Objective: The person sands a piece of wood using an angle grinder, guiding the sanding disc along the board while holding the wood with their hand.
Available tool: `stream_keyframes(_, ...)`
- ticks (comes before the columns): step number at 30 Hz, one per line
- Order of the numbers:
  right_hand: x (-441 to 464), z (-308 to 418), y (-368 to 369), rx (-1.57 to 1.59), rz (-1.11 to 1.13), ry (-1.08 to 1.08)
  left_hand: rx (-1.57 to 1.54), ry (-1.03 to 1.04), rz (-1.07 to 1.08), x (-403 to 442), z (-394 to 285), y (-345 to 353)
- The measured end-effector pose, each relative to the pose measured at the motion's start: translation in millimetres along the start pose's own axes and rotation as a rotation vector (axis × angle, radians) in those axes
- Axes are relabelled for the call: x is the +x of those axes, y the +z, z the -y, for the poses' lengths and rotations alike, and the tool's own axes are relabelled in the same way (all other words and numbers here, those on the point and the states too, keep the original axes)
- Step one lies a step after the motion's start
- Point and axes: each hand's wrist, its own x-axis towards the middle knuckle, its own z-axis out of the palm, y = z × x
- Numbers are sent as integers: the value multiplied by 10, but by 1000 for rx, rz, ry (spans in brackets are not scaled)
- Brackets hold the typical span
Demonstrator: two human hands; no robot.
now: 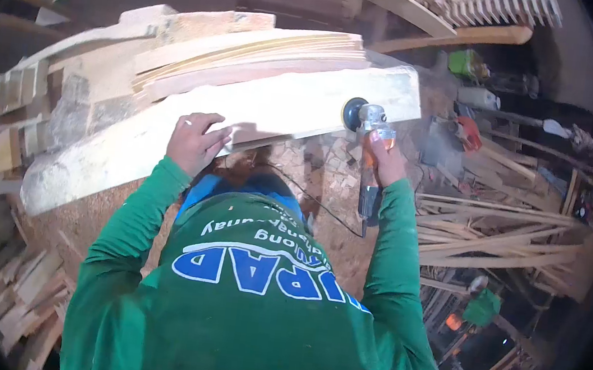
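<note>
My right hand [388,162] is wrapped round an angle grinder [367,185] with an orange and dark body and a silver head. Its round dark pad [354,114] meets the near edge of a long pale wooden plank [276,107], towards the plank's right end. A cord trails from the tool's lower end. Against the same plank, further left, lies my left hand [196,142], its fingers apart and slightly bent at the near edge. I see nothing held in it.
Thin wooden strips [259,62] lie stacked just behind the plank. Offcuts and chips [335,164] litter the floor. Long loose sticks [501,235] are piled at the right, near a red-orange tool [468,133]. More wood pieces [30,280] lie at the lower left.
</note>
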Motion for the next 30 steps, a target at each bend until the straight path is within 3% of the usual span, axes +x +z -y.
stream_keyframes(3, -88, -59, 417, 72, 207, -8, 16, -31, -47, -243, 79, -159)
stream_keyframes(15, -853, 695, 1734, -139, 464, -5, 164, -297, -210, -1372, 805, -1026)
stream_keyframes(30, -1406, 1261, 3073, -224, 763, -323, 140, -427, -393, -2054, 922, -1499)
